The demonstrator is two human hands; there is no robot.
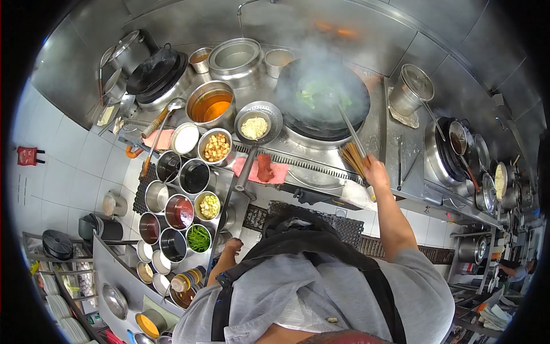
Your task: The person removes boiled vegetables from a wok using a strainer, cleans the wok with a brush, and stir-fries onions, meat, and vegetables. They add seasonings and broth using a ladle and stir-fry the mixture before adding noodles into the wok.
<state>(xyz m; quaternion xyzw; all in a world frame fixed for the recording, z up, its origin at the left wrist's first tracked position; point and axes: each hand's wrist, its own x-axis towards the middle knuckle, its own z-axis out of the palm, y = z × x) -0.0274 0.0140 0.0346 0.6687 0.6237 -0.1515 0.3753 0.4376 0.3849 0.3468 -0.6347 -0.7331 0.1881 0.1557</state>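
My right hand point(375, 173) is closed around the long metal handle point(350, 131) of a wok tool. The handle slants into a steaming black wok point(286, 97), and steam hides the tool's head. Green vegetables point(312, 96) lie in the wok, blurred by the steam. A bamboo wok brush point(354, 158) lies just left of my right hand. A white cloth point(358, 195) sits below that wrist. My left hand point(233, 245) hangs low beside the prep counter, near a pot of cut green vegetables point(199, 238). Its fingers are too small and turned away to read.
A skimmer point(267, 112) with pale noodle-like food rests left of the wok, its handle jutting over the stove edge. Nearby stand a pot of orange liquid point(212, 106), diced food point(217, 148) and several sauce pots. Another wok station point(444, 155) stands right; a person point(518, 270) is beyond.
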